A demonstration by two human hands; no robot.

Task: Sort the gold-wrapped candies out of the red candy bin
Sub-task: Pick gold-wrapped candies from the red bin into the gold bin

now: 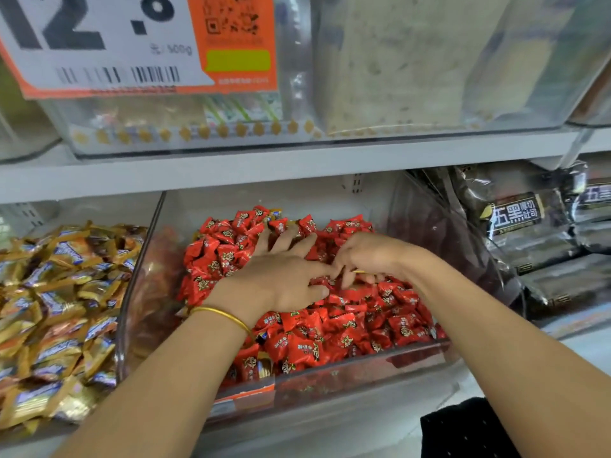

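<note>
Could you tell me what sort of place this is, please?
Probably a shop's loose-candy aisle: a price tag with a barcode, a clear bin of red candies, and white shelves.

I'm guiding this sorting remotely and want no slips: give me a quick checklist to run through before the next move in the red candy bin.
1. Left hand free: ok, it lies spread on the red candies.
2. Right hand gripping something: cannot tell, its fingers curl down into the pile.
3. Red candy bin rid of gold: not ok, a gold-wrapped candy shows by the front wall.
4. Gold candy pile on the left uncovered: ok.
</note>
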